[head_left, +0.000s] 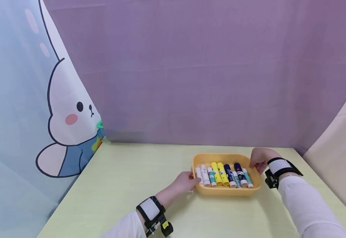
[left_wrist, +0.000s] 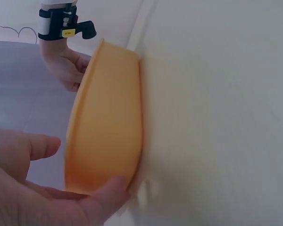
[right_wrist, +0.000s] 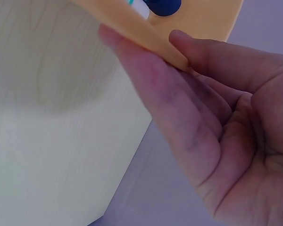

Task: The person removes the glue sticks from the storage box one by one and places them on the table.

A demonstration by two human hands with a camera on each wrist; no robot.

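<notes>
An orange plastic tray (head_left: 228, 191) is at the right part of the table. Several glue sticks lie side by side in it: white ones (head_left: 205, 175), yellow ones (head_left: 216, 173), dark blue ones (head_left: 230, 176) and smaller teal-and-white ones (head_left: 247, 178). My left hand (head_left: 186, 181) grips the tray's left end, fingers against the outer wall (left_wrist: 104, 122). At the far right corner, my right hand (head_left: 262, 159) pinches the rim, thumb inside and fingers outside and under in the right wrist view. Whether the tray's base touches the table is unclear.
The pale table (head_left: 125, 185) reaches back to a purple cloth (head_left: 191, 82). A blue cloth with a cartoon rabbit (head_left: 71, 122) hangs at the left, a pale cloth (head_left: 342, 138) at the right. Both wrists wear strapped cameras.
</notes>
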